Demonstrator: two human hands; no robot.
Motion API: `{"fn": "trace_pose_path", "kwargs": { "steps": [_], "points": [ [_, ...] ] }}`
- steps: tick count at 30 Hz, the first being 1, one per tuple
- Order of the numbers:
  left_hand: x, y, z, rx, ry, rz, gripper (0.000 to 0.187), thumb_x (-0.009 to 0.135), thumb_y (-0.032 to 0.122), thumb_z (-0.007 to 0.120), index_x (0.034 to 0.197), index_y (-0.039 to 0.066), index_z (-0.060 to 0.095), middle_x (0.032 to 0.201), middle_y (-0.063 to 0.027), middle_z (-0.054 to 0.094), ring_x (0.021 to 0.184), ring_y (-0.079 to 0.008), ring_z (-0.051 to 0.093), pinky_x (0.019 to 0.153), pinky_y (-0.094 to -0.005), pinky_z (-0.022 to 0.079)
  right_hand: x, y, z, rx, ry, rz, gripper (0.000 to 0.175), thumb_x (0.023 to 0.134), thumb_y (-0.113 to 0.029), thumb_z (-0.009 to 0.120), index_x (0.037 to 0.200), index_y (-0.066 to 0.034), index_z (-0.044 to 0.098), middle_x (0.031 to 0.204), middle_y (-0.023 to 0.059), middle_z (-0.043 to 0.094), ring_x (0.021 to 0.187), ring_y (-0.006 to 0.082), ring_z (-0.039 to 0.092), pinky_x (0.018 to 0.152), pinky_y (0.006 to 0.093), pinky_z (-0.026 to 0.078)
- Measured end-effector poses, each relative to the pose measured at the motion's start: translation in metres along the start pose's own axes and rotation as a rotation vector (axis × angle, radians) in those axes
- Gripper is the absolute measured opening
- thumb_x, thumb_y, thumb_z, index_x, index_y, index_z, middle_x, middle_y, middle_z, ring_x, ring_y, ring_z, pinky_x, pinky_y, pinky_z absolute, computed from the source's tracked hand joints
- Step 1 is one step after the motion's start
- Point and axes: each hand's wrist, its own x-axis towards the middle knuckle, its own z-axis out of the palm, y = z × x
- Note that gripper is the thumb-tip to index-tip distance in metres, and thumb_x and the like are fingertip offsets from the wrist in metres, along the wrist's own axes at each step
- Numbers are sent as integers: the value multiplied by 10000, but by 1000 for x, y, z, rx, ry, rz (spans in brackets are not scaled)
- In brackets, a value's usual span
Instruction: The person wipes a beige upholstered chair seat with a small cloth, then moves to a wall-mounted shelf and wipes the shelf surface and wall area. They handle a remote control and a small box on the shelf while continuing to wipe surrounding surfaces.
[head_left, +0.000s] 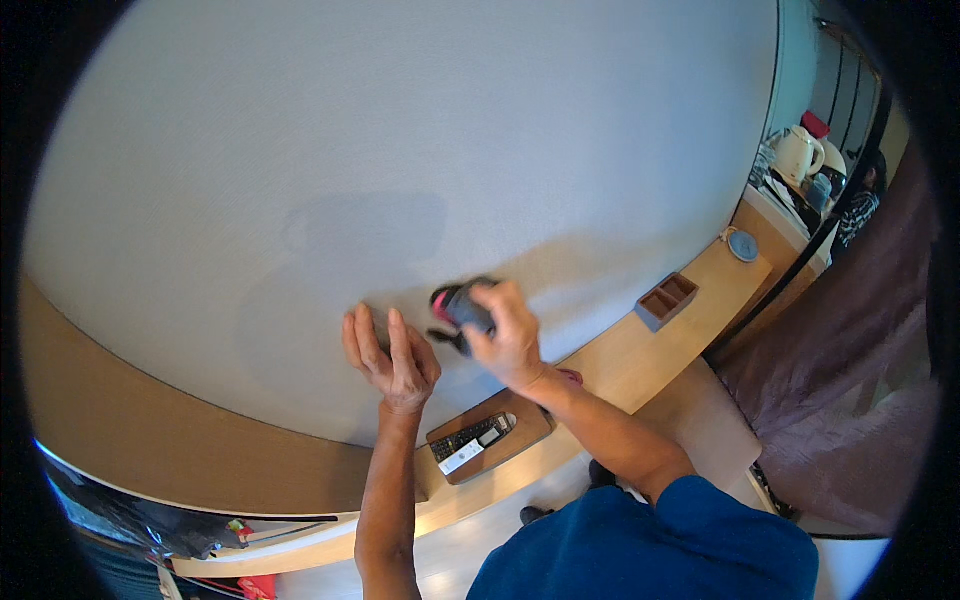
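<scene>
My right hand (506, 330) grips a dark, blurred handheld object (469, 307) with a pink-red band; its exact kind cannot be told. It is held up in front of the pale textured wall (525, 150). Just left of it, my left hand (394, 360) is raised close to the wall with its fingers bent upward. A small greyish thing (382, 330) shows between those fingers, partly hidden by them. Below both hands, a brown wooden tray (529, 427) lies on a narrow wooden shelf (600, 360), holding a black remote control (457, 441) and a white one (460, 457).
Farther right on the shelf stand a two-compartment box (666, 301) and a round blue-grey object (742, 246). A cream electric kettle (796, 155) is at the upper right, with a person (862, 210) partly visible beyond. A brown curtain (832, 360) hangs at the right.
</scene>
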Motion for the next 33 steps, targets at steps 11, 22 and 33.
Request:
{"fn": "trace_pose_path", "kwargs": {
  "steps": [11, 22, 33],
  "points": [
    [-27, 6, 6, -11, -80, 87, 463, 902, 39, 590, 1363, -1, 580, 1476, -301, 436, 1387, -502, 375, 1131, -570, 382, 3, 49, -37, 162, 435, 493, 312, 949, -172, 694, 1167, -14, 536, 927, 83, 649, 802, 155, 607, 715, 311, 530],
    [-39, 25, 7, 2, -118, 49, 438, 836, 48, 601, 1267, 45, 679, 1432, -265, 500, 1350, -422, 426, 1057, -584, 400, -101, 57, -14, -72, 44, 387, 412, 865, -75, 624, 1252, 14, 512, 1158, 240, 595, 1042, 413, 632, 907, 458, 519],
    [-48, 24, 16, 54, -128, 9, 424, 844, 60, 555, 1253, 54, 667, 1455, -261, 447, 1324, -436, 428, 1031, -603, 379, -172, 114, -11, 484, 341, 1393, 506, 846, -115, 659, 1283, -54, 411, 1075, 105, 557, 955, 221, 547, 873, 360, 477]
  ]
}}
